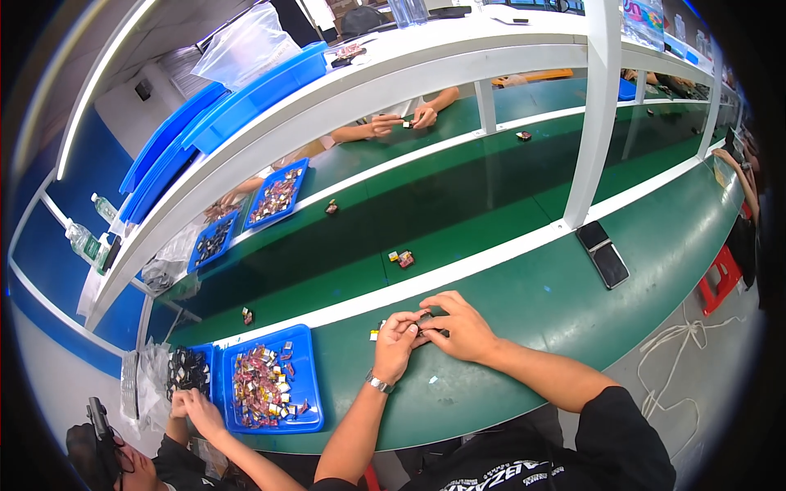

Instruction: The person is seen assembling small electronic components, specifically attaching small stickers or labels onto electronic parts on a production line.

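My left hand (396,347), with a metal-band watch at its wrist, meets my right hand (460,329) above the near green worktop. Fingertips of both hands are closed round a small dark part (423,322); the fingers cover most of it, so its exact kind cannot be made out. Just left of my left hand lies a small yellow-and-white piece (374,335), partly hidden. Further left, a blue tray (316,409) holds a heap of small pink, white and yellow components (260,385).
Beside that tray, a co-worker's hands (195,409) are at a bin of black parts (188,370). A dark phone-like device (603,255) lies to the right. Beyond the white rail, small parts (401,259) sit on the green belt (458,221). A white post (591,123) rises there.
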